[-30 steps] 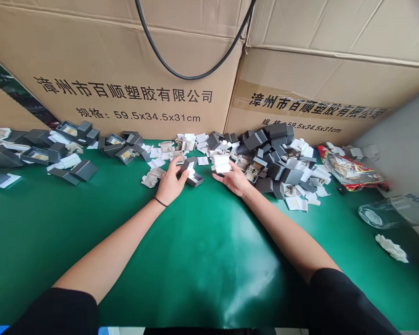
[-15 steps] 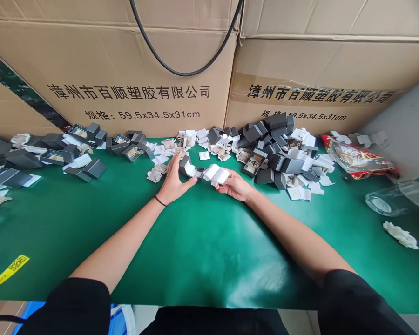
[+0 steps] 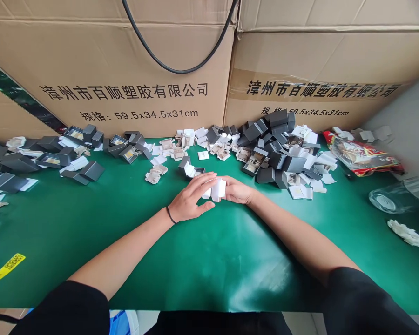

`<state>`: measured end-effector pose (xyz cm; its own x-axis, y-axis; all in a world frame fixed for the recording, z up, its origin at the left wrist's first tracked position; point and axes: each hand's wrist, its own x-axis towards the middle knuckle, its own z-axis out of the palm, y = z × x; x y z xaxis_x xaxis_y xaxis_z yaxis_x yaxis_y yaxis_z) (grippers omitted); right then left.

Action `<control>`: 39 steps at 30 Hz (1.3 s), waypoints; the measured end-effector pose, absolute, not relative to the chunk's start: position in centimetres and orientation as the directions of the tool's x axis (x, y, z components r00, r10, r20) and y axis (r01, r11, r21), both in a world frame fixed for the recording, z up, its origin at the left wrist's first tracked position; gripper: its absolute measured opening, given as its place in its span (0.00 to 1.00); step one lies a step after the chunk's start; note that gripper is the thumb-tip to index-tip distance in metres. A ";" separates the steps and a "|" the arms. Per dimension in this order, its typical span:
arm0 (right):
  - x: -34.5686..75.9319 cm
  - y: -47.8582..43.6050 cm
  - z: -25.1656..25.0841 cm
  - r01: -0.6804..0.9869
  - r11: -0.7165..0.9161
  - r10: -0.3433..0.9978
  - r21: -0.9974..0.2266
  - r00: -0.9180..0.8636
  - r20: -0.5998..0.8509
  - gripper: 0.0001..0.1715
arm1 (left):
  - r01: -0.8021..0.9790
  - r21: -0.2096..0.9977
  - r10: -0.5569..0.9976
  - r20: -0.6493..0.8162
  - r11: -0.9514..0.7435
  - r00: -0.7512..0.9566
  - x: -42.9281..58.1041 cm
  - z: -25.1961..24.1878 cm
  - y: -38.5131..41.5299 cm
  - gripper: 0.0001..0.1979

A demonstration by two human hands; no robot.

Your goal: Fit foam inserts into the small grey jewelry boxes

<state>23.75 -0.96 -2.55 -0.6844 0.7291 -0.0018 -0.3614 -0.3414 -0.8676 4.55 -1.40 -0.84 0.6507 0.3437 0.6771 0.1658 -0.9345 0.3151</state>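
A folded white card insert [image 3: 218, 190] is pinched between the fingers of my right hand [image 3: 238, 191], above the middle of the green table. My left hand [image 3: 192, 197] reaches across the left side of the insert, its fingers stretched out and its thumb apart below. Whether its fingertips touch the card I cannot tell. Just behind my left hand lies a small dark grey hinged box [image 3: 188, 168], lid up, with a white interior; my fingers partly cover its front.
Dark grey boxes mixed with white inserts form a heap [image 3: 275, 149] at the back right; more boxes [image 3: 52, 156] lie at the left. Cardboard cartons [image 3: 143, 60] stand behind. On the right are a red snack bag [image 3: 363, 153], a clear jar [image 3: 387, 197] and crumpled tissue [image 3: 406, 232].
My left hand has come away from the grey box, moving right and nearer to me, to the white insert. My right hand, still holding the insert, has drawn slightly nearer to me.
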 end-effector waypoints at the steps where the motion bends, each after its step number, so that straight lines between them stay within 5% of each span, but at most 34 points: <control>1: 23.8 -1.0 -2.5 -0.356 -0.341 0.723 -0.870 -0.691 0.000 0.20 | 0.154 0.328 0.347 0.681 -0.932 0.645 4.5 -0.9 -1.3 0.28; 8: 23.6 -1.1 -1.7 -0.264 -0.326 0.708 -0.908 -0.705 -0.049 0.21 | 0.159 0.324 0.351 0.713 -0.933 0.607 4.1 -1.1 -1.0 0.28; 12: 23.1 -1.3 -2.0 -0.122 -0.139 0.857 -0.983 -0.512 -0.057 0.16 | 0.276 0.315 0.418 0.727 -0.908 0.545 3.8 -1.2 -0.8 0.28; 14: 23.2 -1.5 -2.0 0.033 0.100 0.971 -0.994 -0.223 0.090 0.15 | 0.343 0.261 0.415 0.741 -0.902 0.529 3.7 -1.2 -0.7 0.28; 17: 24.0 -1.8 -1.7 0.359 0.426 0.886 -0.830 0.021 0.464 0.18 | 0.403 0.137 0.366 0.736 -0.905 0.570 3.4 -1.1 -0.5 0.29; 20: 24.6 -1.8 -1.4 0.537 0.686 0.697 -0.490 -0.295 0.653 0.24 | 0.461 0.070 0.370 0.706 -0.885 0.603 3.3 -1.1 -0.3 0.28; 25: 24.4 -1.3 -1.4 0.540 0.828 0.512 -0.149 -0.621 0.593 0.26 | 0.489 0.098 0.417 0.679 -0.867 0.604 3.3 -1.3 0.0 0.26; 39: 24.3 -1.1 -2.1 0.525 0.793 0.587 -0.310 -0.518 0.622 0.24 | 0.411 0.206 0.424 0.713 -0.888 0.559 3.2 -1.6 0.2 0.40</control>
<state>24.25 -1.10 -2.10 -0.5184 0.5870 0.6219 0.5250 0.7925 -0.3104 3.20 0.17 -1.62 0.5586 0.4241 0.7128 0.4109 -0.8880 0.2064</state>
